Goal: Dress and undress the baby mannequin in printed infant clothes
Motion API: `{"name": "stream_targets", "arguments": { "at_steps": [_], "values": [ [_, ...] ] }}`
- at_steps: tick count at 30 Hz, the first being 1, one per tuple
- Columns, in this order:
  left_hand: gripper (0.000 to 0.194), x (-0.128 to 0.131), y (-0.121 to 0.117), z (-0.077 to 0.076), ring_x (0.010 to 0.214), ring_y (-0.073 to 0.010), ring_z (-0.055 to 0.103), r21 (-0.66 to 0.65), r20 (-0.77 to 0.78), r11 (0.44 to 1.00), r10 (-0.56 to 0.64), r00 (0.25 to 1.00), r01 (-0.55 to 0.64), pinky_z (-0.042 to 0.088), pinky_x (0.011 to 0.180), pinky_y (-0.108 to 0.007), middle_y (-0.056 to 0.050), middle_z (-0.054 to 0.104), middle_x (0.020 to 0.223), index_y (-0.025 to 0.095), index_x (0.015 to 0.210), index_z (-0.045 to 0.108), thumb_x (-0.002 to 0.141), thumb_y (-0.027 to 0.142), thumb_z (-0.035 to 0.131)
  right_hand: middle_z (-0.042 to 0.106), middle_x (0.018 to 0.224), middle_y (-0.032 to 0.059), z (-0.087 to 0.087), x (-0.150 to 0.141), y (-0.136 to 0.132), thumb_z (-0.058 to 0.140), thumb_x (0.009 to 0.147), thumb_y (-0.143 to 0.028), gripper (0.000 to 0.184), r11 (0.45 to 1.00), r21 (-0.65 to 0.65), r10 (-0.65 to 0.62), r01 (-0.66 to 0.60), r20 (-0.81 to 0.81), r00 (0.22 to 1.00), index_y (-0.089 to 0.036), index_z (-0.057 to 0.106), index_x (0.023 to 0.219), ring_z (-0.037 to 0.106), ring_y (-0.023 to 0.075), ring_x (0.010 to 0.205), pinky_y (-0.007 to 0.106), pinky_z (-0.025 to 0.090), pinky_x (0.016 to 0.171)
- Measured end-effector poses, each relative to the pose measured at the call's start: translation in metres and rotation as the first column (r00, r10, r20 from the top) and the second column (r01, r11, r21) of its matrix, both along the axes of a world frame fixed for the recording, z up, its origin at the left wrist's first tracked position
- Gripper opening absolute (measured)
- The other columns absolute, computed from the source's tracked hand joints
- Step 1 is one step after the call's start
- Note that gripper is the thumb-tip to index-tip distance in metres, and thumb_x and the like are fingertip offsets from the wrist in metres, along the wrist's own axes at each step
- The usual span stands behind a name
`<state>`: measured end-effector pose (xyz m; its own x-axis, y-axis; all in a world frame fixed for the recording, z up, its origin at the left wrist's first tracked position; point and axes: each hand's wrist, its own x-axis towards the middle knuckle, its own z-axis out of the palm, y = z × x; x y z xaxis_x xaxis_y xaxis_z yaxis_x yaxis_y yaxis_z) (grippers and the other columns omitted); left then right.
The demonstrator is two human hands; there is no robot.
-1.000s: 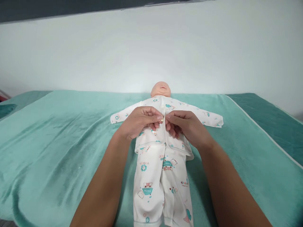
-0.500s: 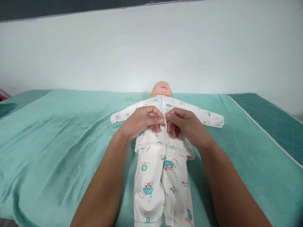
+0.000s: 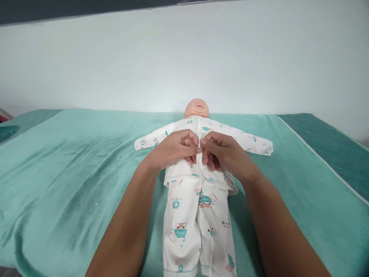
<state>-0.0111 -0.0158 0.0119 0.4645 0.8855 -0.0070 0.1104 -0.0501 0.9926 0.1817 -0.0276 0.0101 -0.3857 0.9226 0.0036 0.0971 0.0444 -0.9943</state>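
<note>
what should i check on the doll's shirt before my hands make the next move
1. Left hand at the shirt's front opening: ok
2. Right hand pinching at the opening, opposite the left: ok
3. Fastener lined up between the fingertips: cannot tell, fingers hide it
4. Sleeves spread out to the sides, away from the fingers: ok
5. Doll's head face up above the collar: ok

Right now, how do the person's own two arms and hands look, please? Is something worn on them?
The left hand and right hand are bare: no gloves. No sleeves cover the visible parts of the left forearm and right forearm. No watch or bracelet shows; some fingers are partly hidden, so I cannot rule out rings.
</note>
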Motion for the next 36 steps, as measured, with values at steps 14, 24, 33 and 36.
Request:
{"name": "stream_targets", "arguments": {
  "at_steps": [14,24,33,36],
  "values": [
    [0.015,-0.0024,-0.0002,-0.0020,0.046,-0.0095,0.057,0.008,-0.066,0.997,-0.070,0.995,0.071,0.038,0.046,-0.019,0.006,0.061,0.051,0.023,0.094,0.049,0.083,0.014,0.055,0.062,0.058,-0.0037,0.0009,-0.0012,-0.0013,0.058,0.097,-0.042,0.032,1.000,0.008,-0.021,0.021,0.015,1.000,-0.021,0.051,0.074,0.052,0.0073,0.041,0.020,0.034,0.037],
    [0.017,-0.0044,0.0034,-0.0045,0.035,-0.0051,0.032,-0.015,0.045,0.989,-0.145,0.988,0.146,0.022,0.040,-0.020,0.010,0.051,0.041,0.023,0.089,0.050,0.079,0.011,0.057,0.063,0.057,-0.0037,0.0021,-0.0030,-0.0023,0.063,0.094,-0.046,0.031,0.999,-0.007,-0.043,0.043,0.007,0.999,-0.022,0.051,0.078,0.052,0.0077,0.041,0.020,0.034,0.037],
    [0.014,-0.0067,0.0044,-0.0047,0.033,-0.0054,0.035,-0.057,0.049,0.982,-0.175,0.983,0.178,0.027,0.039,-0.019,0.008,0.054,0.041,0.023,0.088,0.051,0.084,0.014,0.060,0.062,0.059,-0.0066,-0.0022,0.0034,0.0016,0.066,0.092,-0.038,0.019,0.999,-0.002,0.047,-0.047,-0.010,0.999,-0.023,0.054,0.096,0.054,0.0081,0.043,0.019,0.036,0.039],
    [0.013,-0.0060,0.0040,-0.0042,0.031,-0.0056,0.037,-0.063,0.029,0.980,-0.187,0.982,0.188,0.029,0.038,-0.019,0.008,0.055,0.041,0.023,0.087,0.051,0.084,0.017,0.062,0.061,0.058,-0.0065,0.0001,0.0021,0.0001,0.061,0.094,-0.034,0.013,0.999,-0.021,0.035,-0.036,-0.013,0.999,-0.023,0.054,0.096,0.053,0.0081,0.043,0.019,0.035,0.038]
  ]
}}
